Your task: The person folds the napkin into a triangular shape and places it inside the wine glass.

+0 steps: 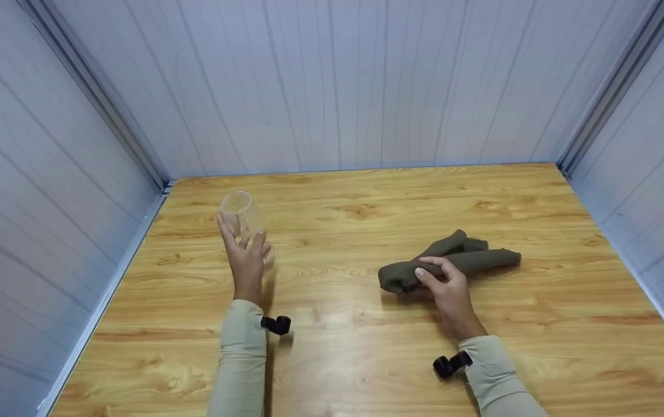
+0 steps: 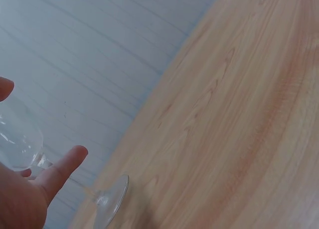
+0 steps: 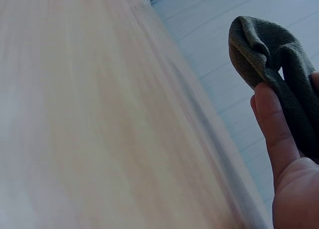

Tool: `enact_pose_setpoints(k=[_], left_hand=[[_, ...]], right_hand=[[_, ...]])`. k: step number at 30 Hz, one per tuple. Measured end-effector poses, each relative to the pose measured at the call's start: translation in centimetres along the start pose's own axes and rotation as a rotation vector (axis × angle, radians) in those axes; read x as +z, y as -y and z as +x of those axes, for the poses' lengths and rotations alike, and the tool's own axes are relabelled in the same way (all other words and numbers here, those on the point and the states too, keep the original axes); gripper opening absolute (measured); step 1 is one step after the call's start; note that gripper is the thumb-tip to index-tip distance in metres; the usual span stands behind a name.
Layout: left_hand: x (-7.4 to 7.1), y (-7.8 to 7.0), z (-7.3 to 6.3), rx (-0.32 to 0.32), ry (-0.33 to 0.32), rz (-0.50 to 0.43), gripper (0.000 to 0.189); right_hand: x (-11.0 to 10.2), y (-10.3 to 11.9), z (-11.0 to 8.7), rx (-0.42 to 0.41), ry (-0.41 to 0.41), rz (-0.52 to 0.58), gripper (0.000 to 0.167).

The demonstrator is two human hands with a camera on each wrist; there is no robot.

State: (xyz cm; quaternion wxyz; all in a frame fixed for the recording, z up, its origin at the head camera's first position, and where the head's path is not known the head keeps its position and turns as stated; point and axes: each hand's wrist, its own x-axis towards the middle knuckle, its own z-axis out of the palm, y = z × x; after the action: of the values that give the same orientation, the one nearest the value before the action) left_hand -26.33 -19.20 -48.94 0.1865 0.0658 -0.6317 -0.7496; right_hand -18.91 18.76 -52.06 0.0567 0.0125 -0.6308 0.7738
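On the left, my left hand (image 1: 246,266) grips a clear stemmed glass (image 1: 241,213) around the bottom of its bowl and the stem. Its rim points up and away, and the round foot (image 2: 113,201) shows close over the wood in the left wrist view. My right hand (image 1: 452,295) pinches a dark olive cloth (image 1: 482,261) between thumb and fingers, near its folded left end. The cloth is rolled into a narrow strip and doubled over, with its loose ends pointing right. In the right wrist view, its bent loop (image 3: 249,49) rises beyond the fingertips.
Both hands work over a wood-grain table (image 1: 332,231). Pale panelled walls (image 1: 361,87) enclose its back, left and right sides. Small black cameras (image 1: 277,325) are strapped at both sleeve cuffs.
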Motion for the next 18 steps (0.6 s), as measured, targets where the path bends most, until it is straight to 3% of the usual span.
enact_pose_setpoints(k=[12, 18], left_hand=[[0.17, 0.34, -0.57, 0.020, -0.002, 0.086, 0.101], [0.54, 0.73, -0.93, 0.022, 0.029, 0.098, 0.107]], right_hand=[[0.01, -0.19, 0.03, -0.003, -0.011, -0.007, 0.036], [-0.05, -0.39, 0.10, -0.005, -0.007, 0.015, 0.036]])
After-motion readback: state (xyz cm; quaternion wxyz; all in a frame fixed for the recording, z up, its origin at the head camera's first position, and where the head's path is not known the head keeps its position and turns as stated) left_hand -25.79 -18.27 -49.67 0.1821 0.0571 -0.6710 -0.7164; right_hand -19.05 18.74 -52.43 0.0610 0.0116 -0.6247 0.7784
